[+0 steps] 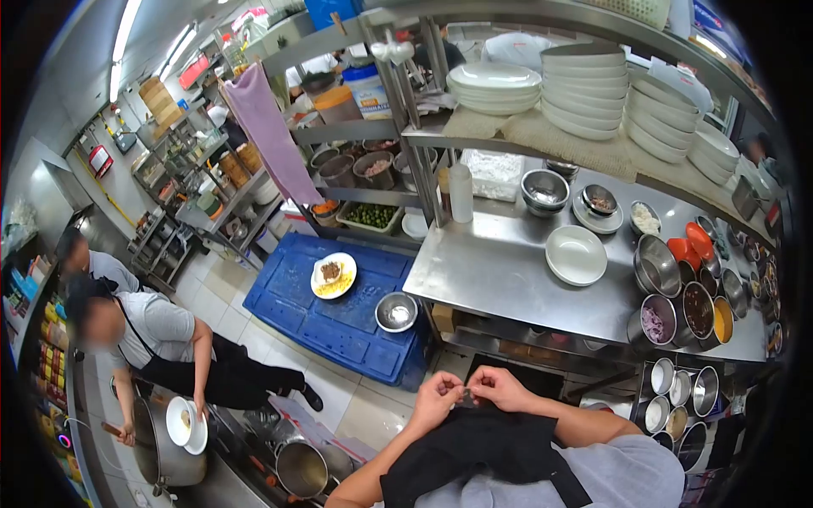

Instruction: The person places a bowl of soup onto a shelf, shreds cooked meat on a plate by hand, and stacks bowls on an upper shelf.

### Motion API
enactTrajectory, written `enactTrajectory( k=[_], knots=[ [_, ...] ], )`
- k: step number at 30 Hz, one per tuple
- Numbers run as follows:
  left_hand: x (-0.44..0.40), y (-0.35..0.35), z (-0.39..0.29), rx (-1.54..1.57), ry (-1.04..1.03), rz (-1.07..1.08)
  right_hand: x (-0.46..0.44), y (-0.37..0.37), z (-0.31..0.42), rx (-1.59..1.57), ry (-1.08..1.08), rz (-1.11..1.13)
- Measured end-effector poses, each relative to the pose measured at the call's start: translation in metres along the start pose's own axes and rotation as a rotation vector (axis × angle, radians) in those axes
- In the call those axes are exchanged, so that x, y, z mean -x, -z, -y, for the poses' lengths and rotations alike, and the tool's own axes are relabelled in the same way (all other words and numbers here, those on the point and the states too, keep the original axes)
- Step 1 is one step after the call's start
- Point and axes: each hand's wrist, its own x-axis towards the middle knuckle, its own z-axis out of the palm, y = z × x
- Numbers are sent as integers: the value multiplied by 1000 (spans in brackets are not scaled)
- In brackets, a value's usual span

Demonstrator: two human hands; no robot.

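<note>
At the lower centre of the frame, the wearer's left hand (436, 400) and right hand (500, 389) meet just above a black apron (487, 440), fingertips pinched together; whether they grasp anything small cannot be told. Above them, a metal bowl (396, 312) and a plate of food (333, 276) sit on a blue chest (318, 309). At lower left, a co-worker (165, 330) holds white dishes (187, 425) by a large pot (161, 453).

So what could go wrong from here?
The shiny metal bowl sits near the edge of the blue plastic surface; a bump might knock it off. The tall stack of white bowls could topple if jostled. The co-worker might let the round white dishes slip.
</note>
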Motion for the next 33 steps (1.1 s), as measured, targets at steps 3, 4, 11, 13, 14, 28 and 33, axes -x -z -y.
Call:
enactTrajectory(
  k=[3, 4, 11, 13, 14, 28, 33],
  knots=[
    [10, 1, 6, 76, 7, 65, 18, -13, -10, -13, -8, -70],
    [10, 3, 17, 64, -11, 92, 25, -18, -12, 26, -76, -101],
    [30, -9, 4, -29, -72, 254, 56, -39, -27, 134, -117, -144],
    [34, -9, 3, -109, -104, 249, 58, -42, -21, 125, -122, -153],
    [35, -9, 4, -113, -122, 228, 59, -44, -19, 115, -127, -150],
    [35, -81, -10, -312, -210, 127, 84, 8, -32, -80, -127, -77],
    [22, -142, -3, -318, -132, 158, 119, 62, -28, -185, -101, -115]
  ],
)
